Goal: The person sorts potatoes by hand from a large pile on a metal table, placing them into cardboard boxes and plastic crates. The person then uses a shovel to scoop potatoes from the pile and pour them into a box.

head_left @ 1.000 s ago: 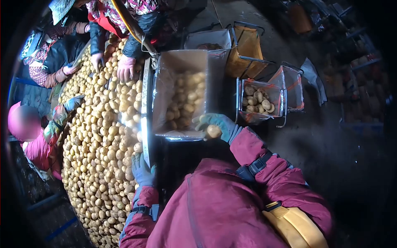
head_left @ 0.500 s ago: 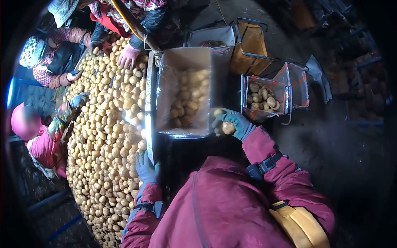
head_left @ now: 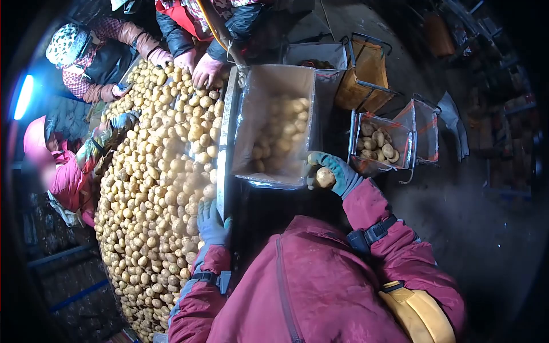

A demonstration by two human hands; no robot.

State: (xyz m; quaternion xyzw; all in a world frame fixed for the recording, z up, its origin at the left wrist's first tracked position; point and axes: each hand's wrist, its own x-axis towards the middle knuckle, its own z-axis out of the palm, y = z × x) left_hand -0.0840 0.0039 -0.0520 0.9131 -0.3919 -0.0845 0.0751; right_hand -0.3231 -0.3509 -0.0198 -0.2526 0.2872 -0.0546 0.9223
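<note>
My right hand (head_left: 341,172), in a grey-green glove, holds a potato (head_left: 325,178) close to the near right corner of a lined box (head_left: 245,146) with potatoes in it. A second pale round shape, like another potato, shows at its fingertips. On the left, my left hand (head_left: 212,224) in a blue-grey glove rests with fingers stretched out and thumb apart at the edge of a large heap of potatoes (head_left: 154,188). It lies beside the metal rim (head_left: 226,154) of the sorting table, with no potato visible in it.
Across the heap, co-workers in pink (head_left: 67,180), in a patterned hat (head_left: 68,46) and at the far end reach among the potatoes. To the right stand a framed bag (head_left: 380,166) of larger potatoes, a tan crate (head_left: 366,77) and a white-lined container (head_left: 320,54).
The view has turned, so most things sit further right. A far co-worker's two pink-gloved hands now lie side by side on the heap. My right hand still holds its potato near the box.
</note>
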